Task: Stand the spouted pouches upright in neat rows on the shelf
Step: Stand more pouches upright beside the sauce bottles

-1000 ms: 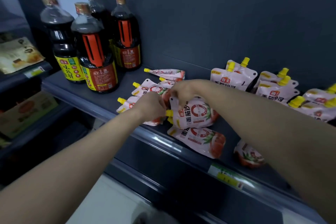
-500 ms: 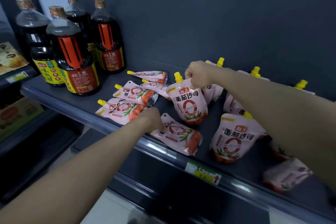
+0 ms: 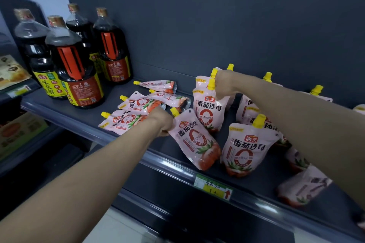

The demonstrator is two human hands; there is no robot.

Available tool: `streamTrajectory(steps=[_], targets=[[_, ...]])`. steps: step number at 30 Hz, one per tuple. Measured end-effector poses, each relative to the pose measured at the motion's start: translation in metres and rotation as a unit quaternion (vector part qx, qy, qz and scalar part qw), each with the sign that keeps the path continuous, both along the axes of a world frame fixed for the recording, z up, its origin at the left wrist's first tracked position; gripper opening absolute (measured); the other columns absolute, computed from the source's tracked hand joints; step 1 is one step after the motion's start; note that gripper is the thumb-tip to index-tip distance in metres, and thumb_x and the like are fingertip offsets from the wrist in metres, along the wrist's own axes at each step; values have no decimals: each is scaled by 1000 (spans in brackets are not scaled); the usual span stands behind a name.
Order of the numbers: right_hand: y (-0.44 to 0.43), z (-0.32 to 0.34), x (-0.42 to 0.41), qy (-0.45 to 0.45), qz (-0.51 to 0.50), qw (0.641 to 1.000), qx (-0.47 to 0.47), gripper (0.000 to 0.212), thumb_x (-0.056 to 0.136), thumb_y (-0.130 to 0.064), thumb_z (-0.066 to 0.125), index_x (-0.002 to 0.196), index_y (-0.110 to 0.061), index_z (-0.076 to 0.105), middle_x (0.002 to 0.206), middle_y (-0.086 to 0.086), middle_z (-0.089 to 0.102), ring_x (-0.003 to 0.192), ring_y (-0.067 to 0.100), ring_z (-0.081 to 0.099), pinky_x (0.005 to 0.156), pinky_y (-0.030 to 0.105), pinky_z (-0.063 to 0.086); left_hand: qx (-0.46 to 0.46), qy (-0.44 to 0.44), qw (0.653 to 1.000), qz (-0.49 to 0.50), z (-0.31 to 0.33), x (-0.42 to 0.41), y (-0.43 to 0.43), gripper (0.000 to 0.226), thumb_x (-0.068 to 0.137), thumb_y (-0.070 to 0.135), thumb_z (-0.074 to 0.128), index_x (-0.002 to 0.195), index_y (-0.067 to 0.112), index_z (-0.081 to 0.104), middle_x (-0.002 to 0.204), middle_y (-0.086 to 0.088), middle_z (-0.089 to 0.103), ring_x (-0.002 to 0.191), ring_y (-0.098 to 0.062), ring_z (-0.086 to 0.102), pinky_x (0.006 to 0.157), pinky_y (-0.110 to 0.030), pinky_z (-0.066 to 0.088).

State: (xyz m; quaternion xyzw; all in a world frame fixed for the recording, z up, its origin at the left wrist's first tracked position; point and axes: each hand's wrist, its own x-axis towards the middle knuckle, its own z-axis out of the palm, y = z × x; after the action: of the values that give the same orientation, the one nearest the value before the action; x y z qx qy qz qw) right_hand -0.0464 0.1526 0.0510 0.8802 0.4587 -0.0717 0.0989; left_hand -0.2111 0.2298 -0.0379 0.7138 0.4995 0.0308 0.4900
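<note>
Pink tomato-sauce pouches with yellow spout caps are spread over the dark shelf [image 3: 65, 113]. My left hand [image 3: 162, 122] grips the top corner of a tilted pouch [image 3: 195, 140] near the front edge. My right hand [image 3: 225, 84] holds the top of an upright pouch [image 3: 208, 112] further back, with another pouch [image 3: 201, 82] standing right behind it. One more upright pouch [image 3: 246, 148] stands at the front right. Several pouches [image 3: 138, 104] lie flat to the left of my hands. Others stand behind my right arm, partly hidden.
Several large dark soy-sauce bottles [image 3: 77, 69] stand at the shelf's left end. A green and yellow price tag [image 3: 213, 187] sits on the front rail. A fallen pouch [image 3: 302, 187] lies at the front right. Lower shelves with boxed goods [image 3: 17, 134] are at the left.
My right hand has carried its pouch back and set it upright in front of another. My left hand has taken hold of a flat pouch and tilted it up.
</note>
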Motion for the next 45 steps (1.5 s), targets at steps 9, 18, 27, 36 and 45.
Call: streamTrajectory(steps=[9, 18, 27, 36, 45], targets=[[-12, 7, -5, -26, 13, 1000, 12, 31, 92, -18, 57, 63, -7, 52, 66, 2, 47, 73, 20, 50, 50, 23, 32, 108, -144, 983, -29, 27, -1, -10, 33, 81, -11, 48, 61, 15, 46, 66, -12, 57, 61, -24, 56, 58, -32, 52], [-9, 0, -8, -50, 63, 996, 41, 24, 96, -16, 52, 75, -6, 54, 87, 8, 51, 83, 23, 48, 67, 28, 39, 158, -161, 958, -178, 38, -18, -15, 34, 85, -7, 54, 63, 19, 50, 63, 1, 51, 66, -15, 45, 63, -26, 37], [-18, 7, -11, -13, 51, 998, 41, 24, 89, -15, 60, 101, 4, 70, 87, 12, 55, 82, 21, 48, 56, 25, 34, 84, -145, 959, -228, 48, -20, -18, 29, 84, -10, 56, 71, 16, 56, 71, 1, 59, 66, -11, 55, 60, -20, 47], [-13, 36, -16, 65, 60, 977, 194, 36, 88, -34, 66, 97, 1, 70, 105, 17, 70, 100, 36, 65, 85, 40, 53, 45, -142, 966, -210, 67, -29, -15, 37, 81, -19, 39, 96, 5, 62, 83, -3, 65, 71, -10, 60, 49, -13, 47], [43, 36, -52, 55, 143, 972, 177, 16, 87, -23, 68, 93, -8, 71, 106, 13, 69, 98, 33, 64, 87, 38, 54, 147, -147, 978, -22, 65, -63, 49, 20, 85, -9, 52, 77, 9, 58, 79, -11, 60, 69, -20, 54, 63, -26, 46]])
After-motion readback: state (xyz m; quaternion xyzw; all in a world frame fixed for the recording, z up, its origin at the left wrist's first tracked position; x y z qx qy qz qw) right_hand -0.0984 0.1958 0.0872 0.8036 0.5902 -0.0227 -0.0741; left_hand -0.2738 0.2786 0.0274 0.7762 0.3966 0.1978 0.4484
